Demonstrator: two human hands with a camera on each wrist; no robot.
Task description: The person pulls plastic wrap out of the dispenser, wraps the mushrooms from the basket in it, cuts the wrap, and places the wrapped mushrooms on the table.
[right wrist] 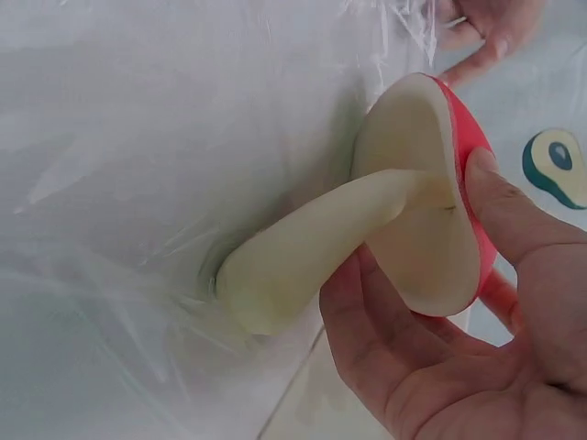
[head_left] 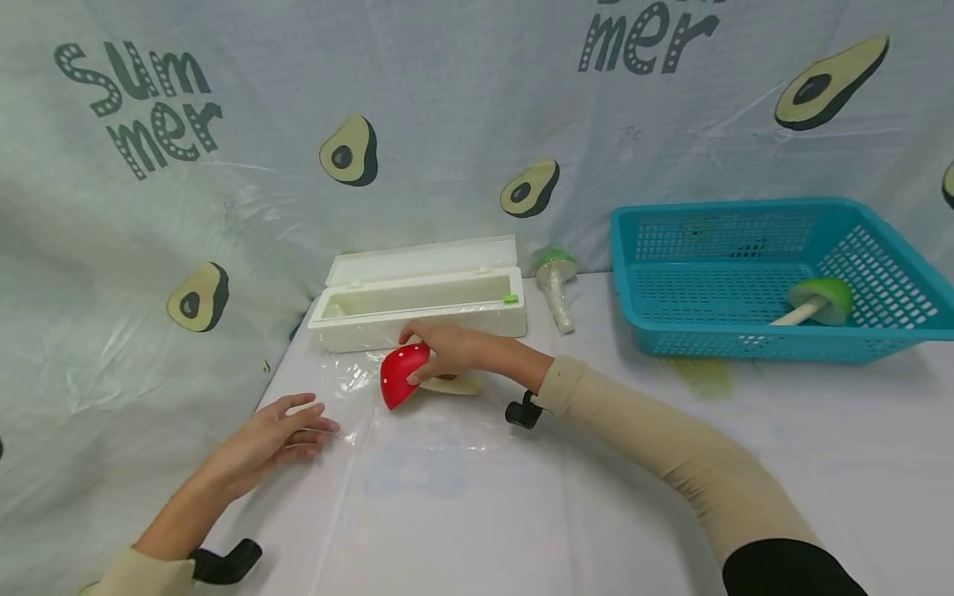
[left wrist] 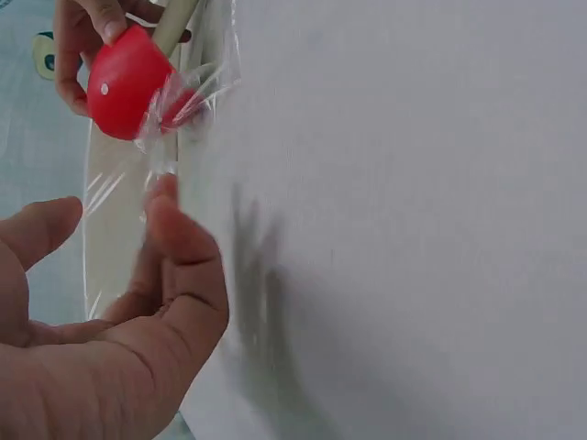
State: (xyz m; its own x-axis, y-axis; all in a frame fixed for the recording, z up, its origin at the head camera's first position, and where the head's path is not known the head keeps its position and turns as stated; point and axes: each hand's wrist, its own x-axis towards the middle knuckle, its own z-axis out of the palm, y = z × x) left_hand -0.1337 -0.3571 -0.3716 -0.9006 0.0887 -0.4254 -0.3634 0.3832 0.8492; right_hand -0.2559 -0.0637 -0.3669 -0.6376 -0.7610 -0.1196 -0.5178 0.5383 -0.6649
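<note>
A toy mushroom with a red, white-dotted cap (head_left: 402, 377) lies tilted on its side over a sheet of clear plastic film (head_left: 455, 437). My right hand (head_left: 450, 351) grips it by the cap, thumb on the red top and fingers at the rim. Its pale stem (right wrist: 312, 247) points down onto the film in the right wrist view. To the left, my left hand (head_left: 270, 443) hovers by the film's left edge, fingers loosely bent and thumb apart. In the left wrist view the left fingertips are close to the film (left wrist: 160, 170); whether they touch it I cannot tell.
Behind the mushroom stands a long white box (head_left: 358, 336) with its lid raised and a green tab (head_left: 510, 299). A film-wrapped green mushroom (head_left: 556, 281) lies beside it. At right, a blue basket (head_left: 745, 341) holds another green mushroom (head_left: 823, 298). A printed sheet hangs behind.
</note>
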